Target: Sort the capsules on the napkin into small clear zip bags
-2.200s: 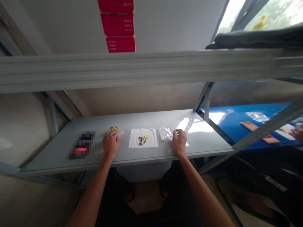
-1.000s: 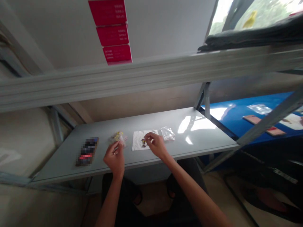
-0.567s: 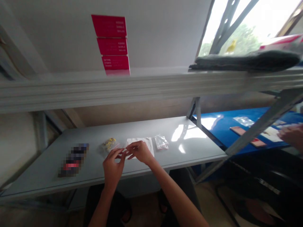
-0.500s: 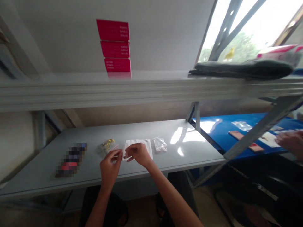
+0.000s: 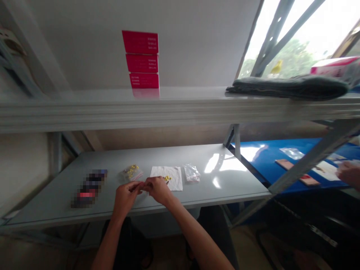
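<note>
Fingertips meeting, my left hand [image 5: 125, 197] and my right hand [image 5: 158, 189] are held together over the front of the grey table. Both are closed in a pinch; whatever lies between the fingers is too small to make out. Just beyond my right hand is a white cloth [image 5: 176, 179] with several small yellow pieces [image 5: 167, 179] on it. Behind my left hand sits a clear plastic bag [image 5: 131, 172] containing more yellow pieces. Another clear bag [image 5: 192, 173] rests to the right of the cloth, its contents unclear.
A pixelated dark object [image 5: 89, 189] lies at the table's left. Overhead, a grey shelf [image 5: 197, 108] carries red boxes [image 5: 144, 62] and a folded dark cloth [image 5: 287, 87]. At right, another person's hand [image 5: 347, 172] is over a blue table [image 5: 253, 157] holding a pink phone-like slab [image 5: 298, 172].
My hands have come together at the fingertips, my right hand moving left. The yellow pieces on the white cloth now show. The view has shifted slightly.
</note>
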`<state>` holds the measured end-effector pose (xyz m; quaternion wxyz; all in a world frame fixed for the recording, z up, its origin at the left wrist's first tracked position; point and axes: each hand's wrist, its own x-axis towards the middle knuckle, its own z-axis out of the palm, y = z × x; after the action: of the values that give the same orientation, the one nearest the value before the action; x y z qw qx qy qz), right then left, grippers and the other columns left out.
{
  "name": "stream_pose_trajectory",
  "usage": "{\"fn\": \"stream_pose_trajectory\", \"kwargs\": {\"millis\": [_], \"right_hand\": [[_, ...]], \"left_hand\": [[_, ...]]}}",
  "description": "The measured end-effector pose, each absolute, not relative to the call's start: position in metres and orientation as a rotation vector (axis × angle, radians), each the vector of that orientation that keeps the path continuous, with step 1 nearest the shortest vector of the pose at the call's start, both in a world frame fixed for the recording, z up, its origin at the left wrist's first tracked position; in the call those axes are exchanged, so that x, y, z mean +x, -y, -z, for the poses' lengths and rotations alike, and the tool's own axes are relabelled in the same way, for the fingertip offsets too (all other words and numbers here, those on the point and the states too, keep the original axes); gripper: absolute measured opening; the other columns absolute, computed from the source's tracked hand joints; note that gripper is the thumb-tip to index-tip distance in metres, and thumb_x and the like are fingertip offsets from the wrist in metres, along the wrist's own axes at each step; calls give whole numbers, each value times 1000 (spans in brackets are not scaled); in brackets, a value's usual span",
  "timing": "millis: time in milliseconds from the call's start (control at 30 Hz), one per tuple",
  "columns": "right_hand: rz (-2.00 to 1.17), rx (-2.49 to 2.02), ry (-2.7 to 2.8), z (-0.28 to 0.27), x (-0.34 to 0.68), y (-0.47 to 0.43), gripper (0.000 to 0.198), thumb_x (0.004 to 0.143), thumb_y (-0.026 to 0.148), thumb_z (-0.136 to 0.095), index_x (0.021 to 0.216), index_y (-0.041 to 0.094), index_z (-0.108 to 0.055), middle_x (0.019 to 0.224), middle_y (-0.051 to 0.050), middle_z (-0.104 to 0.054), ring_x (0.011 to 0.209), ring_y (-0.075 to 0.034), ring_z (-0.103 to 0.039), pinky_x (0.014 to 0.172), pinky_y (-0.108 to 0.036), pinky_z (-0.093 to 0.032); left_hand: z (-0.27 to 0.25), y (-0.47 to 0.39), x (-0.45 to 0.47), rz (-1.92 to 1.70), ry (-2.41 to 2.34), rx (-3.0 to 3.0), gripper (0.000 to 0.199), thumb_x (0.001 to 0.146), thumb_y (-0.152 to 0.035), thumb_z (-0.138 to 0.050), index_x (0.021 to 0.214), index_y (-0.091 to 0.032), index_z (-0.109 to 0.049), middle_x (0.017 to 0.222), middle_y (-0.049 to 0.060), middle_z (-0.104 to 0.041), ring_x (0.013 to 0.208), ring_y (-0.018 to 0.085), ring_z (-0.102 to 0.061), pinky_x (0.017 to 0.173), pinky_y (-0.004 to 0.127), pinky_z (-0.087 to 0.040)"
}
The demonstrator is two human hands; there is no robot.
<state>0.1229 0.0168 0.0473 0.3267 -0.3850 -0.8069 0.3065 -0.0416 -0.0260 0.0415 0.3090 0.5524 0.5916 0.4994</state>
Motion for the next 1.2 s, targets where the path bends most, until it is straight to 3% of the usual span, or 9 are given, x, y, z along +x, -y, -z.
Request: {"fn": "stream_pose_trajectory", "kwargs": {"millis": [133, 300, 533, 800, 933, 1033, 1133, 1200], "right_hand": [[-1022, -939, 1988, -51, 129, -15, 14, 86, 11, -67, 76, 19, -72, 60, 2, -68, 56, -12, -63, 60, -20, -45], [-1134, -934, 2097, -57, 136, -13, 19, 87, 6, -57, 82, 17, -71, 67, 2, -69, 46, -8, -57, 48, -17, -39], [-533, -1041, 2310, -63, 133, -5, 19, 92, 10, -54, 84, 16, -70, 82, -6, -73, 75, -16, -67, 69, -24, -43], [-237, -1298, 2394, -63, 133, 4, 18, 97, 17, -47, 102, 16, -64, 98, -11, -71, 83, -21, -69, 72, -29, -45], [-306, -1299, 2350, -63, 138, 3, 18, 94, 19, -53, 109, 16, -63, 103, -12, -72, 88, -24, -70, 77, -30, -47], [-482, -1175, 2289, -59, 138, 0, 31, 89, 20, -62, 120, 18, -62, 106, -9, -75, 90, -23, -72, 82, -30, -50], [-607, -1142, 2177, -55, 138, -6, 26, 91, 16, -57, 115, 19, -68, 97, -8, -78, 88, -22, -74, 84, -32, -53], [-729, -1131, 2071, -52, 139, -11, 24, 94, 16, -51, 108, 18, -70, 86, -8, -77, 79, -20, -74, 76, -31, -56]], "left_hand": [[-47, 26, -45, -1295, -1526, 1522, 41, 76, -60, -72, 83, -20, -80, 80, 5, -79, 72, 26, -76, 70, 36, -64], [-49, 28, -49, -1207, -1625, 1748, 35, 82, -55, -67, 80, -22, -78, 76, 3, -78, 69, 22, -73, 68, 30, -59], [-52, 29, -46, -1075, -1732, 1897, 38, 87, -56, -58, 79, -21, -71, 74, 3, -75, 67, 21, -71, 66, 29, -53], [-60, 33, -34, -779, -1929, 2139, 18, 86, -29, -54, 71, -21, -61, 69, 4, -70, 65, 20, -65, 65, 29, -41], [-65, 37, -25, -727, -2016, 2151, 17, 84, -28, -57, 69, -21, -59, 68, 3, -68, 68, 21, -65, 65, 29, -38], [-68, 39, -19, -819, -1972, 2104, 18, 84, -29, -58, 68, -22, -59, 67, 1, -67, 66, 19, -64, 64, 28, -38], [-68, 38, -18, -860, -1902, 2062, 17, 82, -28, -60, 66, -22, -58, 63, -1, -64, 61, 17, -61, 63, 28, -40], [-66, 35, -19, -942, -1844, 2030, 14, 83, -29, -60, 70, -22, -59, 69, 0, -66, 65, 18, -62, 65, 28, -44]]}}
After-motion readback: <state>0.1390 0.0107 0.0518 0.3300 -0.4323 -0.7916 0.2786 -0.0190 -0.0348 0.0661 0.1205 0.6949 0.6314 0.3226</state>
